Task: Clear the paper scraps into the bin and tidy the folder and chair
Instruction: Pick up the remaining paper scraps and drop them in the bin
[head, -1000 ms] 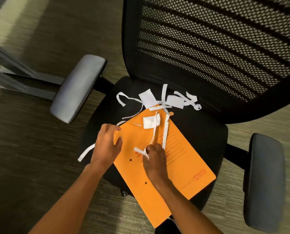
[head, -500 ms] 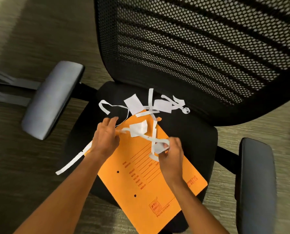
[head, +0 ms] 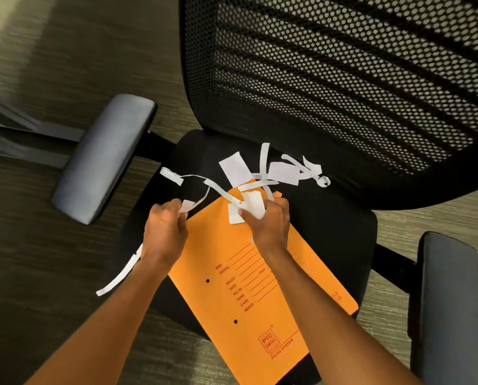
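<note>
My view is dim and warm, with soft light and a pale patch on the floor point(head: 1, 29) at upper left. The left edge smears with motion blur. The folder point(head: 249, 287) stays sharp, though its small print is perhaps too soft to read. The wide lens bows the chair back point(head: 343, 79).

The orange folder point(head: 232, 273) carries all readable print, in red ink. Near its lower edge, a boxed logo point(head: 269, 341) reads "PTC" on the top line; the smaller line inside the box is too blurred to read. Beside the box, a line of capitals point(head: 281, 349) reads "FILING SYSTEM". At mid-sheet, a column of form labels point(head: 236, 287) stands beside ruled lines; "SUBJECT" and "WEBSITE" appear legible, the others are too small to tell. The white paper scraps point(head: 235, 169) show no print.
</note>
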{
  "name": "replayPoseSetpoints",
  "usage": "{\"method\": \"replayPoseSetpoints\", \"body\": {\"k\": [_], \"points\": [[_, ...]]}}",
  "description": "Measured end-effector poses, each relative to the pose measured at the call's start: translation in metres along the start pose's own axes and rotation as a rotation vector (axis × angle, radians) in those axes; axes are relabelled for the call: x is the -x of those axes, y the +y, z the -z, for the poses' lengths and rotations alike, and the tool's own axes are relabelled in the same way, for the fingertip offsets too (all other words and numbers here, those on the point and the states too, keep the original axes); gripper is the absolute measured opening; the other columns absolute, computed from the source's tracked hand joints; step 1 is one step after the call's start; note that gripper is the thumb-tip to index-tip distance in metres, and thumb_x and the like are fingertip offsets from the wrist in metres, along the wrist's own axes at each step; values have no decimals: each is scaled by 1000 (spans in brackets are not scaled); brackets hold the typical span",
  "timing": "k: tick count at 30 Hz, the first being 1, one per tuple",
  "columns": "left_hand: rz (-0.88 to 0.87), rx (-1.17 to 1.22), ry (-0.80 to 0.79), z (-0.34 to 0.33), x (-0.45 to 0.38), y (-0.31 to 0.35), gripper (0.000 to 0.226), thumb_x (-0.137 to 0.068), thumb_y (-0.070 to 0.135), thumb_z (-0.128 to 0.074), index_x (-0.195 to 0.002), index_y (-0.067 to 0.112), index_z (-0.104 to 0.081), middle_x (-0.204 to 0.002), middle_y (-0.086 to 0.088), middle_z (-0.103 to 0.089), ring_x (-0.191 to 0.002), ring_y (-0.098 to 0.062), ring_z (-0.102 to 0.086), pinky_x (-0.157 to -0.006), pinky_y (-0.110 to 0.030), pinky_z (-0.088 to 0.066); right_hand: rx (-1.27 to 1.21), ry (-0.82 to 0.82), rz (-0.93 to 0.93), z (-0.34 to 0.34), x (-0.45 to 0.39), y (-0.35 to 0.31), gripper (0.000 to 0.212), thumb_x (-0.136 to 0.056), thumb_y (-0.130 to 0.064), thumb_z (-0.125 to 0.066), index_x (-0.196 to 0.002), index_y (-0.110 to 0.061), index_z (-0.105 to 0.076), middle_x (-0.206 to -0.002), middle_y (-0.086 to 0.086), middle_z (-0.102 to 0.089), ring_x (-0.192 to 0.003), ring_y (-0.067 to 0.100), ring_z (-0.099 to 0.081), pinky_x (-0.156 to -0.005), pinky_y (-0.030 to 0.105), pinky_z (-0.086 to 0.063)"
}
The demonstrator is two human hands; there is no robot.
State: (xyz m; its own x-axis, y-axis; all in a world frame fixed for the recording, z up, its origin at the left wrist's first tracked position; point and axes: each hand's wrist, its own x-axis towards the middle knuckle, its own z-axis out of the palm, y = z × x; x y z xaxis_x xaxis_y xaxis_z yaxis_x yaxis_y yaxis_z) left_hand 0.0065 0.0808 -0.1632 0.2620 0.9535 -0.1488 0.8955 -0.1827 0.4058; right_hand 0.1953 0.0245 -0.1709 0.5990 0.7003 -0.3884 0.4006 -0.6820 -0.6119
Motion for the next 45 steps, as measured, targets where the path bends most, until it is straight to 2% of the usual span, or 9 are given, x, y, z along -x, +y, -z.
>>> {"method": "replayPoseSetpoints", "body": {"k": [4, 9, 17, 24, 29, 33, 37, 42, 45], "points": [[5, 40, 11, 10, 5, -1, 12, -95, 11, -50, -83, 9, -47, -72, -9, -56, -73, -25, -50, -53, -40, -42, -14, -14, 1, -2, 6, -4, 39, -84, -17, -70, -121, -7, -59, -123, 9, -54, -116, 21, -55, -85, 32, -54], [-19, 149, 29, 13, -8, 11, 10, -98, 14, -44, -89, 11, -44, -72, -9, -53, -72, -26, -49, -55, -45, -44, -143, -1, 8, -2, 22, 4, 29, -87, -21, -68, -112, -8, -63, -105, 8, -65, -97, 20, -65, -73, 29, -57], [42, 216, -54, -3, -47, 60, 7, -98, 18, -46, -94, 12, -46, -79, -7, -58, -67, -19, -58, -51, -31, -43, -284, 13, 12, 19, 47, 36, 24, -88, -32, -65, -105, -16, -63, -91, -3, -63, -77, 7, -63, -49, 7, -47], [219, 102, -147, -28, -77, 92, 39, -93, 34, -58, -119, 6, -49, -109, -15, -63, -101, -31, -61, -72, -36, -45, -446, 10, -41, 53, 55, 50, 9, -90, -32, -61, -96, -26, -57, -80, -5, -62, -71, -7, -62, -46, 11, -48], [321, 21, -177, -45, -86, 102, 61, -85, 51, -63, -121, 4, -47, -115, -18, -62, -106, -35, -60, -74, -40, -47, -421, 19, -106, 63, 65, 73, 8, -88, -42, -61, -88, -37, -54, -83, -7, -63, -78, 7, -64, -56, 20, -56], [432, 44, -175, -52, -90, 110, 71, -76, 58, -69, -117, 4, -51, -115, -17, -61, -104, -35, -61, -75, -41, -51, -373, 38, -121, 67, 73, 91, 19, -88, -43, -60, -100, -28, -60, -83, -9, -65, -77, 6, -64, -60, 19, -53], [507, 167, -153, -57, -91, 116, 49, -81, 42, -71, -110, 5, -58, -104, -12, -62, -96, -31, -62, -72, -38, -50, -384, 40, -130, 71, 78, 96, 16, -88, -39, -61, -97, -27, -58, -81, -12, -64, -83, -8, -60, -57, 11, -50], [338, 290, -41, -49, -80, 110, 24, -96, 30, -53, -86, 8, -51, -79, -7, -56, -64, -17, -54, -53, -29, -38, -436, 51, -129, 73, 81, 88, 24, -87, -31, -65, -101, -17, -51, -80, -11, -62, -79, -12, -60, -52, 11, -48], [268, 320, -17, -36, -63, 98, 24, -99, 28, -47, -84, 10, -49, -70, -3, -54, -59, -11, -52, -48, -24, -36, -503, 61, -149, 69, 84, 80, 38, -87, -32, -65, -118, -30, -42, -91, -10, -64, -84, -4, -62, -53, 15, -52]]}}
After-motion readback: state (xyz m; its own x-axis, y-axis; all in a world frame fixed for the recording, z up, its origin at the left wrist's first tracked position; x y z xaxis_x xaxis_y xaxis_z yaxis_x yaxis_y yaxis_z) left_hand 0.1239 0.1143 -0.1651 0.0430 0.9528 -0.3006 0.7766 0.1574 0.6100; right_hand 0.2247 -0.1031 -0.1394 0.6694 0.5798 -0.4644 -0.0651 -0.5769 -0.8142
